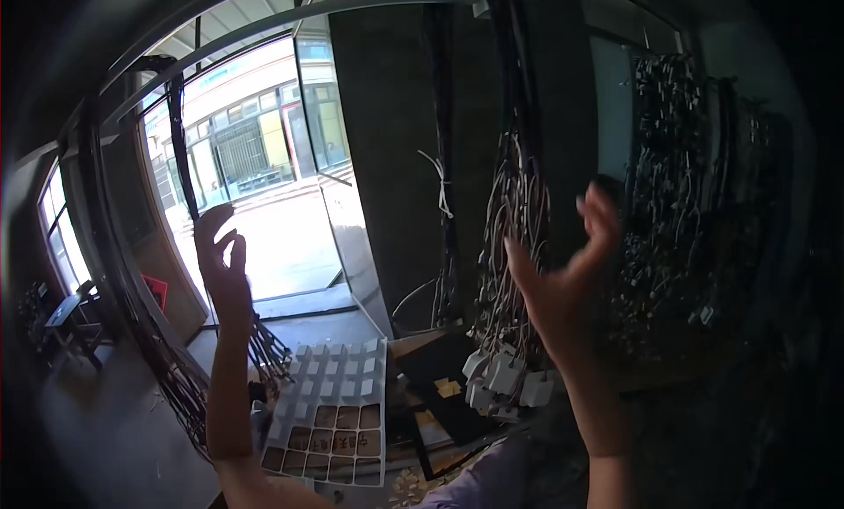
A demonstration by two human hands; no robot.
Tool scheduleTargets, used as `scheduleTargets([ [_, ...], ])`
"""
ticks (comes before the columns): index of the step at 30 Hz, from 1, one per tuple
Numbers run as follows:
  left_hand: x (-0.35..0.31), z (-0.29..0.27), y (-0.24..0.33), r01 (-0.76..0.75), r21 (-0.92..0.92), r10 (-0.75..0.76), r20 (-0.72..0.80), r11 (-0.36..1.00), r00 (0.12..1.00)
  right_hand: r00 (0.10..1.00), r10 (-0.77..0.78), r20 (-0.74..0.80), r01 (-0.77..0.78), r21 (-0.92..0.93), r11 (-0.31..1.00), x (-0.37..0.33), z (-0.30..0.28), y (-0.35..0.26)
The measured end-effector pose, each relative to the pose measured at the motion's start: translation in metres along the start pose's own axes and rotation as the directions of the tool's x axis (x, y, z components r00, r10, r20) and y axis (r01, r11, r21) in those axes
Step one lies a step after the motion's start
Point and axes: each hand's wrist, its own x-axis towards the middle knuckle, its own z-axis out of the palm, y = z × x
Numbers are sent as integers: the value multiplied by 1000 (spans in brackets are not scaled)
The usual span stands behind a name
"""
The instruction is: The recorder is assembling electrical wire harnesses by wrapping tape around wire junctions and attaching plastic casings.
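Observation:
Both hands are raised in front of me. My left hand (224, 267) has curved fingers with the thumb apart and nothing seen between them; it overlaps a dark cable bundle (179, 140) hanging by the doorway, and whether it touches it I cannot tell. My right hand (567, 285) is open, thumb and fingers spread wide, holding nothing. Just left of it hangs a bundle of wire harnesses (514, 210) with loose, fanned-out wires. White connectors (505, 373) hang at its lower ends. Below and between my hands lies a white compartment tray (330, 386).
A metal rail (369, 1) runs overhead. Another dark cable bundle (448, 140), tied with a white tie (444, 188), hangs behind. Many harnesses (664, 184) line the right wall. A black flat panel (448, 386) lies beside the tray. A bright doorway (255, 184) stands ahead left; a stool (75, 324) is farther left.

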Motion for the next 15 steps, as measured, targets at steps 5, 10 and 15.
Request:
scheduleTargets([
  [5, 35, 213, -15, 124, -354, -27, 265, 927, 964, 949, 303, 87, -312, 136, 940, 107, 95, 41],
  [10, 31, 388, -49, 423, 69, -412, 407, 904, 815, 719, 191, 668, -596, 450, 665, 137, 75, 80],
  [15, 36, 475, -43, 348, -238, -235, 402, 907, 885, 713, 233, 661, -599, 403, 692, 165, 18, 84],
])
